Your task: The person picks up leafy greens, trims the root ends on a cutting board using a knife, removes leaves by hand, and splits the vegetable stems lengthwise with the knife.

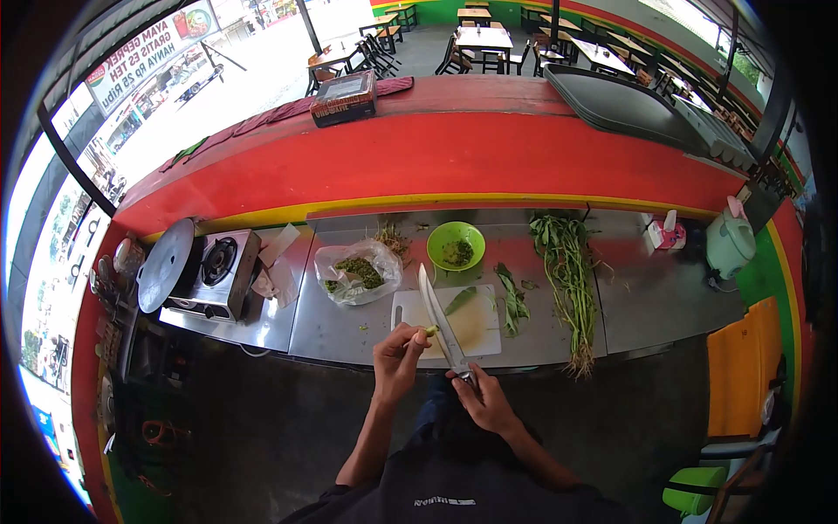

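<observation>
My right hand [484, 402] grips the handle of a long knife [444, 323], its blade pointing up and away over the white cutting board [408, 306]. Pinched between the fingers of my left hand [399, 360] is a small piece of green stem [431, 331], close beside the blade. A single green leaf [460, 300] lies on the board. Just right of it rest a few loose leaves [513, 301]. Behind the board stands a green bowl [456, 226] with chopped greens inside. To its left, a clear plastic bag [390, 272] lies open with more chopped greens.
A bundle of long leafy stems with roots [572, 297] lies right on the steel counter [637, 301]. A gas stove [229, 293] and a large round pan lid [166, 265] are left. Tissues [668, 234] and a green rice cooker [730, 244] stand right. Trays [611, 105] rest on the red ledge.
</observation>
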`<state>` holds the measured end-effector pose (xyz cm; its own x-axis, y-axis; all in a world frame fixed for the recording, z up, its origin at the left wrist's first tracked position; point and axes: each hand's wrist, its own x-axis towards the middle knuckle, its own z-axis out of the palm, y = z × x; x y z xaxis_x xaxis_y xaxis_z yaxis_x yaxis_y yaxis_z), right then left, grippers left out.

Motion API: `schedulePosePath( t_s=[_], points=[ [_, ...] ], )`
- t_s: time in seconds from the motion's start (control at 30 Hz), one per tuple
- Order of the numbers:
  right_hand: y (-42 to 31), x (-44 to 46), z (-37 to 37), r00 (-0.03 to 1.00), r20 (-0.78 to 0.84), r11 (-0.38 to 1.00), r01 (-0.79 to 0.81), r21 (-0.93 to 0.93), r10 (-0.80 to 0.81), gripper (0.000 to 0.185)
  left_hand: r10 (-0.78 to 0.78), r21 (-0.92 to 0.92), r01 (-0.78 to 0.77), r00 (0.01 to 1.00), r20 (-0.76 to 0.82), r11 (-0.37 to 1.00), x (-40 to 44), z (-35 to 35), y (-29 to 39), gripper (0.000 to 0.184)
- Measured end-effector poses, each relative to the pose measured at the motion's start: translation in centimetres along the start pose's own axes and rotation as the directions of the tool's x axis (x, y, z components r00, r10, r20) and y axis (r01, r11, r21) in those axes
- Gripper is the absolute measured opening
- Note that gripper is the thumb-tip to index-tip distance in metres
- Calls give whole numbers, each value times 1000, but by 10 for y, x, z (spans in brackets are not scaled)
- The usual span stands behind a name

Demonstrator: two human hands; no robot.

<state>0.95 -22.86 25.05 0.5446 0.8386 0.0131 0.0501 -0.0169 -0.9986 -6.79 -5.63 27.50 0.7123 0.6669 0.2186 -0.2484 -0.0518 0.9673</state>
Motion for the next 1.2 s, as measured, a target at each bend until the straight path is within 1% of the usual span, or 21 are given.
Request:
schedulePosePath(
  t_s=[0.07, 0.1, 0.17, 0.23, 0.3, 0.33, 0.4, 0.43, 0.5, 0.53, 0.6, 0.73, 0.8, 0.9, 1.03, 1.1, 1.13, 1.2],
  points=[
    [5, -5, 4, 1000, 2, 1000, 2, 18, -2, 26, -11, 29, 12, 999, -47, 1000, 2, 0, 6, 23],
    [7, -8, 5, 1000, 4, 999, 4, 43, -5, 26, -9, 25, 10, 999, -46, 1000, 2, 1, 7, 23],
    [8, -13, 3, 1000, 12, 999, -4, 37, 3, 25, -23, -18, 23, 999, -32, 1000, 3, 1, 10, 25],
    [9, -17, 0, 1000, 13, 999, -16, 34, 15, 25, -34, -11, 34, 999, -16, 999, 3, -1, 8, 25],
    [12, -22, -4, 999, 33, 999, -41, 12, 40, 24, -31, 9, 31, 998, 56, 999, 4, -2, 9, 25],
    [11, -25, -6, 999, 24, 999, -41, 12, 41, 24, -32, 8, 32, 997, 65, 999, 4, -2, 10, 25],
    [7, -29, -9, 999, 33, 1000, -28, 6, 28, 23, -65, -28, 71, 983, 174, 997, 5, -4, 13, 21],
    [8, -30, -10, 999, 24, 1000, -29, 6, 29, 23, -66, -30, 72, 981, 182, 997, 5, -4, 13, 21],
    [9, -33, -11, 999, 29, 999, -37, 19, 36, 22, -107, -41, 122, 959, 263, 992, 5, -3, 14, 20],
    [7, -34, -12, 999, 23, 999, -36, 18, 36, 22, -106, -43, 122, 957, 269, 992, 5, -4, 15, 20],
    [3, -32, -13, 1000, 17, 999, -21, 32, 20, 22, -129, 34, 126, 926, 354, 992, 6, -6, 16, 17],
    [0, -29, -11, 1000, -9, 997, -17, 70, 18, 23, -62, -28, 73, 952, 298, 997, 9, 3, 13, 14],
    [-2, -25, -10, 1000, -21, 998, -9, 65, 10, 24, -1, -92, 22, 974, 227, 996, 11, 7, 12, 13],
    [-3, -21, -12, 1000, -3, 999, 19, 36, -19, 25, 29, -48, -19, 979, 201, 999, 14, 7, 12, 17],
    [2, -16, -14, 999, 31, 1000, 12, 5, -12, 25, 51, -68, -39, 983, 176, 997, 19, 4, 11, 15],
    [2, -13, -14, 999, 35, 1000, 23, 11, -23, 24, 45, -140, -25, 989, 144, 990, 20, 6, 11, 13],
    [2, -11, -15, 999, 39, 1000, 25, 8, -26, 24, 49, -141, -29, 989, 139, 990, 21, 5, 11, 13],
    [1, -8, -15, 998, 46, 999, 36, -27, -35, 21, 12, -143, 6, 992, 126, 990, 22, 5, 13, 14]
  ],
)
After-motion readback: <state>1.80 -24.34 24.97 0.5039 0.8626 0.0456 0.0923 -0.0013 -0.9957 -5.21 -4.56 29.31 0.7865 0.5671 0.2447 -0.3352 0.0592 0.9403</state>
